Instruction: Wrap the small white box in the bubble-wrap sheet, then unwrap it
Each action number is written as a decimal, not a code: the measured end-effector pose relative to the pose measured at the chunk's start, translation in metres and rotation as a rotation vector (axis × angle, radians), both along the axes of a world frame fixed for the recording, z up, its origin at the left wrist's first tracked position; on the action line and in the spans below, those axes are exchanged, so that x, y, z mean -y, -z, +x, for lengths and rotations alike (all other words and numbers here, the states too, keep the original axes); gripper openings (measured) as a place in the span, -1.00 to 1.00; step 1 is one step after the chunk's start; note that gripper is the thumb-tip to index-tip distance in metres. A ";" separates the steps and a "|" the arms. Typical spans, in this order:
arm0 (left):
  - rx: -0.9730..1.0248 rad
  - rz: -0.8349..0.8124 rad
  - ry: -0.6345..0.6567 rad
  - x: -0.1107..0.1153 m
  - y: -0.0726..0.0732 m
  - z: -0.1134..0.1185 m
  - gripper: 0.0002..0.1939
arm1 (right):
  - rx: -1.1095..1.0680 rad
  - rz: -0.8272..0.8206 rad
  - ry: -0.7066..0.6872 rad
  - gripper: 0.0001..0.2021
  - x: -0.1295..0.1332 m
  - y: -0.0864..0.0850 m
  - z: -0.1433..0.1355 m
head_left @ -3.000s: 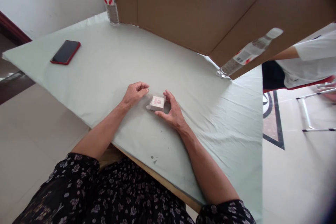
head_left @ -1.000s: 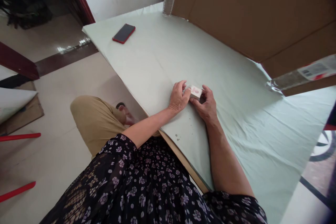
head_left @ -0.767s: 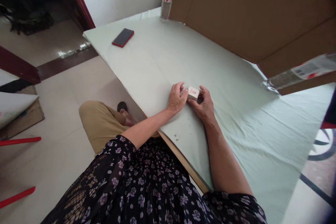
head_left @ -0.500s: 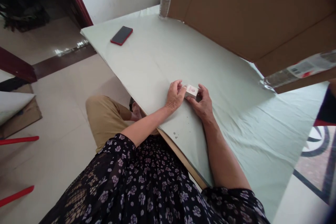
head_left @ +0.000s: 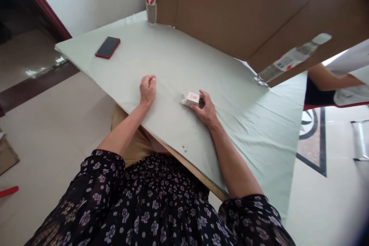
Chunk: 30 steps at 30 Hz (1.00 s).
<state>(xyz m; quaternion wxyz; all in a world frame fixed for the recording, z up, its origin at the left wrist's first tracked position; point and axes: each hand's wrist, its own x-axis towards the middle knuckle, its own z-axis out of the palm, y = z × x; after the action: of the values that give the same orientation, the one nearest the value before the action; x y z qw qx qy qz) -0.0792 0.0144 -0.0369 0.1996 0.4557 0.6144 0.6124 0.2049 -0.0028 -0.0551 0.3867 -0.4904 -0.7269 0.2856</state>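
Observation:
A small white box (head_left: 191,98) with pink print on its top is held at its right end by my right hand (head_left: 206,110), thumb on the near side and fingers on the far side. At the box's left end something pale and crumpled-looking sticks out, too small to make out. Well to the left, apart from the box, my left hand (head_left: 148,90) is closed over the tablecloth (head_left: 170,123). Its fingers are curled in, and whatever they may hold is hidden.
A dark phone with a red edge (head_left: 107,47) lies at the far left. Clear bottles, one upright (head_left: 151,2) and one that looks tilted (head_left: 291,60), stand against a large cardboard panel (head_left: 219,11). Another person's arm (head_left: 331,78) shows beyond the table's right edge.
My left hand has left the box and moved left, its fingers now curled. My right hand keeps hold of the box. The view has swung right, bringing a person's arm into sight.

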 end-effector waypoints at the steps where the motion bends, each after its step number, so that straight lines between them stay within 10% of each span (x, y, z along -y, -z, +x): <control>1: -0.013 -0.009 -0.019 0.001 0.002 -0.001 -0.89 | -0.003 -0.002 -0.002 -0.13 0.001 -0.001 0.000; 30: 0.006 -0.036 -0.022 0.002 0.015 -0.005 -0.88 | -0.045 -0.039 0.011 -0.13 0.004 -0.004 -0.001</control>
<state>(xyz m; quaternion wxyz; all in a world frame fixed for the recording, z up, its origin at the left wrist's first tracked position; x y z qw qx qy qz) -0.0846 0.0122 -0.0520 0.2027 0.4434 0.6298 0.6047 0.2035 -0.0063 -0.0514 0.3949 -0.4952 -0.7095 0.3089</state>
